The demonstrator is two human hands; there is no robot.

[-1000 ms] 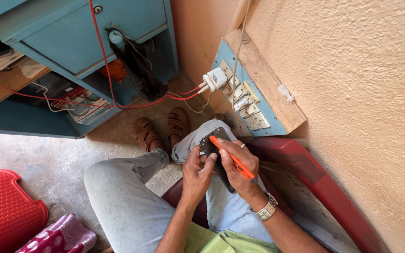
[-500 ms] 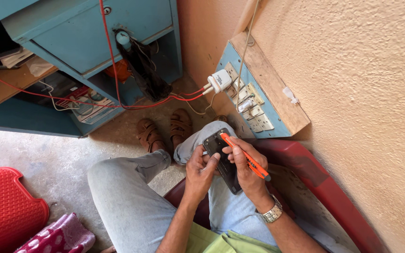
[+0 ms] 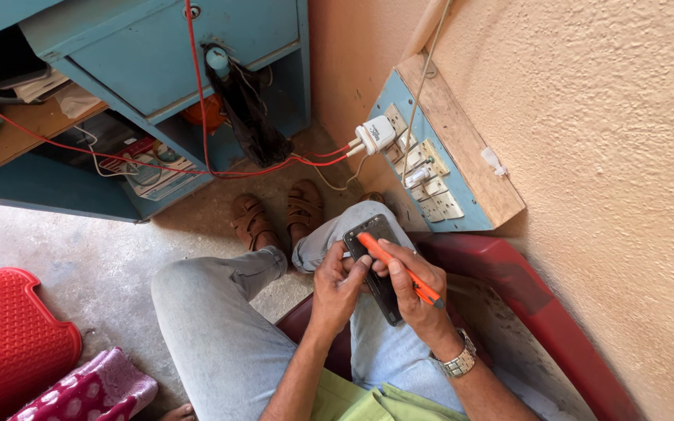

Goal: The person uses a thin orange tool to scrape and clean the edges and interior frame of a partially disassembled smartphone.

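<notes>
black phone point(image 3: 380, 269) on lap, orange screwdriver point(image 3: 395, 267) laid across it

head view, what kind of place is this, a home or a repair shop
Likely a small phone repair stall: the left hand steadies a dark phone while the right hand works an orange tool, beside a wall switchboard and a cluttered blue cabinet.

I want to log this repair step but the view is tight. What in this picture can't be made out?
Head view:
- Lower part of the dark phone: covered by the left hand and right hand.
- Orange tool: its tip is too small to tell its kind.
- Red chair: cut off by the bottom edge.
</notes>
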